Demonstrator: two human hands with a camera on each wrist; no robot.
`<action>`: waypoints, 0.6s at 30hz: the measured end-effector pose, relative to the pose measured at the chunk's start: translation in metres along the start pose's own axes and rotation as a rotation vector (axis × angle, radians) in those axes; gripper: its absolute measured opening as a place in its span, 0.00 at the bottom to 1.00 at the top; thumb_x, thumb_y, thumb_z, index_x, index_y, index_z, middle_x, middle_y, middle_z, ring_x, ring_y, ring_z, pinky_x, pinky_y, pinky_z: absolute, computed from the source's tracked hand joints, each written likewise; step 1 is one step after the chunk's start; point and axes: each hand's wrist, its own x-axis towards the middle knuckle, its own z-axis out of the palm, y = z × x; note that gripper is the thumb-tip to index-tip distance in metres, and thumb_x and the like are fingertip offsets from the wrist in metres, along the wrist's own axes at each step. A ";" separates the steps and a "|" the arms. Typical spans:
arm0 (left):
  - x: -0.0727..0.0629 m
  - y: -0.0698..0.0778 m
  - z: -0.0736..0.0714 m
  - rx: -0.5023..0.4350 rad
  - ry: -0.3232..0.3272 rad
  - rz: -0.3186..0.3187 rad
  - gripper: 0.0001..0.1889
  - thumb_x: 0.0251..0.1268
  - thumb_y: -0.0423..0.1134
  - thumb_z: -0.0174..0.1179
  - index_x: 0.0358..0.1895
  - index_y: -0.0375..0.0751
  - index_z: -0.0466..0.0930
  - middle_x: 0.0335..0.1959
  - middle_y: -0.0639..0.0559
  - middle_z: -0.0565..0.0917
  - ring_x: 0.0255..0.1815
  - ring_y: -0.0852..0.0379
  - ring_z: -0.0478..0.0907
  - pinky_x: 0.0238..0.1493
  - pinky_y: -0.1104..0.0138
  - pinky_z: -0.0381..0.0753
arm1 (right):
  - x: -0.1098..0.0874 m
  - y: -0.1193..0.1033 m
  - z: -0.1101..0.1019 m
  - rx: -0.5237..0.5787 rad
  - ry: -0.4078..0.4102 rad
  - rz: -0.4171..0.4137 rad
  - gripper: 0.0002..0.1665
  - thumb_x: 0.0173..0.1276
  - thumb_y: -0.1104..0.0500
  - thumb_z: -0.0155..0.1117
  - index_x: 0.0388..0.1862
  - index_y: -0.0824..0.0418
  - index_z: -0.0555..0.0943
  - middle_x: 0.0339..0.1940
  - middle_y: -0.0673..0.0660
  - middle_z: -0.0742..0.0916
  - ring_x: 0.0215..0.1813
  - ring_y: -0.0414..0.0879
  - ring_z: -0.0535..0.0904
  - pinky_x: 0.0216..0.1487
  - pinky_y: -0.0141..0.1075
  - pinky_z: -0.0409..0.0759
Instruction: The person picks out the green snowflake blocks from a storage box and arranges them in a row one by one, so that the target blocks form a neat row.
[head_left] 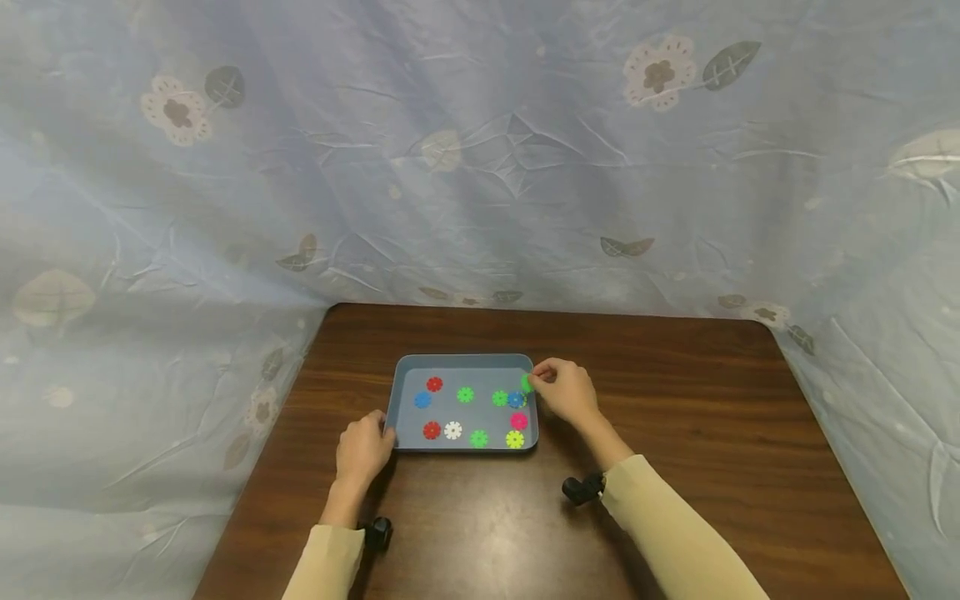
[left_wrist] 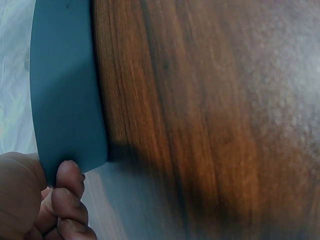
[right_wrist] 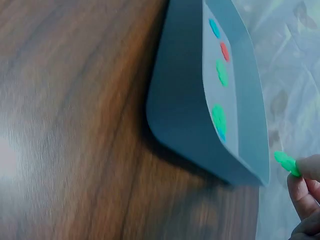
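A shallow blue-grey tray [head_left: 450, 361] lies on the table, with several flat, notched plastic discs in it. Among them are a red disc [head_left: 432, 430], a white disc [head_left: 453, 430], a yellow disc [head_left: 514, 439] and a pink disc [head_left: 519, 421]. My left hand [head_left: 363, 448] grips the tray's near left corner, its fingers curled against the wall in the left wrist view. Over the tray's right side, my right hand [head_left: 567, 390] pinches a green disc [right_wrist: 287, 163] between thumb and fingertip. A blue disc [head_left: 516, 400] and another green disc [head_left: 499, 398] lie just below it.
The brown wooden table [head_left: 675, 400] extends on both sides of the tray. Behind and beside it hangs a pale flowered cloth [head_left: 480, 167]. A small black camera [head_left: 582, 489] is strapped at the right wrist, another black camera [head_left: 378, 533] at the left.
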 end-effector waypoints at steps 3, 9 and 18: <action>0.002 0.000 -0.001 0.000 0.009 0.005 0.12 0.66 0.36 0.64 0.46 0.30 0.85 0.28 0.40 0.84 0.22 0.48 0.72 0.25 0.50 0.77 | 0.003 0.007 -0.011 -0.011 0.019 0.014 0.09 0.70 0.49 0.71 0.39 0.52 0.88 0.34 0.49 0.89 0.36 0.47 0.84 0.37 0.46 0.78; 0.002 -0.001 0.001 0.002 -0.009 -0.008 0.12 0.67 0.36 0.63 0.47 0.31 0.84 0.24 0.43 0.82 0.21 0.49 0.71 0.23 0.52 0.75 | 0.002 0.027 -0.029 0.000 0.032 0.039 0.12 0.71 0.49 0.71 0.41 0.56 0.88 0.35 0.51 0.90 0.31 0.46 0.84 0.32 0.43 0.78; 0.001 -0.002 0.003 0.004 -0.014 -0.011 0.12 0.66 0.36 0.64 0.47 0.31 0.84 0.25 0.43 0.81 0.21 0.49 0.71 0.22 0.54 0.74 | -0.005 0.061 -0.047 -0.012 0.083 0.077 0.11 0.71 0.51 0.70 0.42 0.58 0.88 0.34 0.53 0.90 0.31 0.48 0.83 0.29 0.42 0.76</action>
